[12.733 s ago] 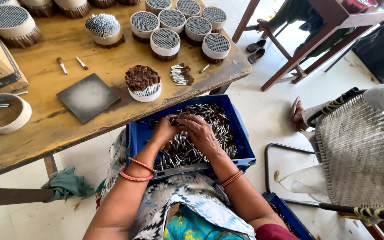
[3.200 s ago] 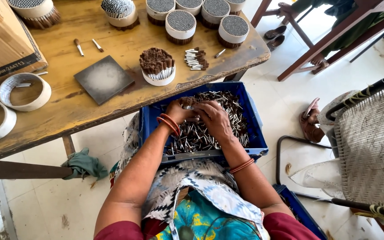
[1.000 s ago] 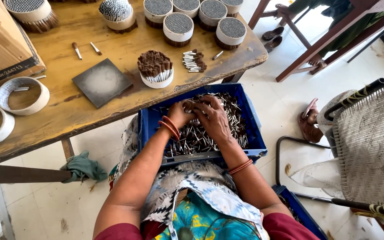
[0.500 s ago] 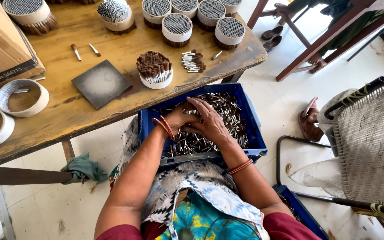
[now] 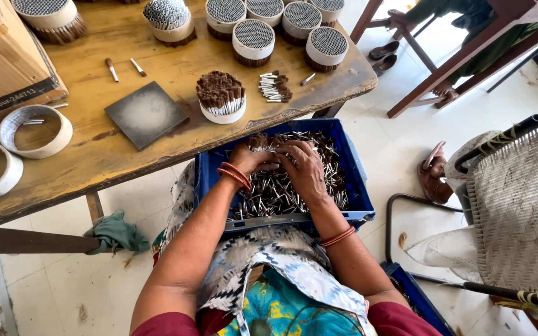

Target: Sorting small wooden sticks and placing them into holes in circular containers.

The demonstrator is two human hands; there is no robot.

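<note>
A blue plastic crate (image 5: 356,186) rests on my lap, filled with several thin sticks (image 5: 269,193) that have white shafts and brown tips. My left hand (image 5: 249,158) is closed around a small bunch of these sticks at the far side of the crate. My right hand (image 5: 303,168) lies beside it, fingers bent over the same bunch and the pile. On the wooden table (image 5: 94,155) just beyond stands a white ring (image 5: 220,99) partly packed with upright brown-tipped sticks.
A dark square plate (image 5: 146,114), a small loose stick bundle (image 5: 274,87), several filled round rings (image 5: 253,40), two empty white rings (image 5: 35,129) and a cardboard box (image 5: 4,56) are on the table. A woven chair (image 5: 518,205) stands right. A green rag (image 5: 116,231) hangs below.
Both hands stay in the crate, shifting slightly toward its far edge and drawing sticks together into a bunch. The view has barely moved.
</note>
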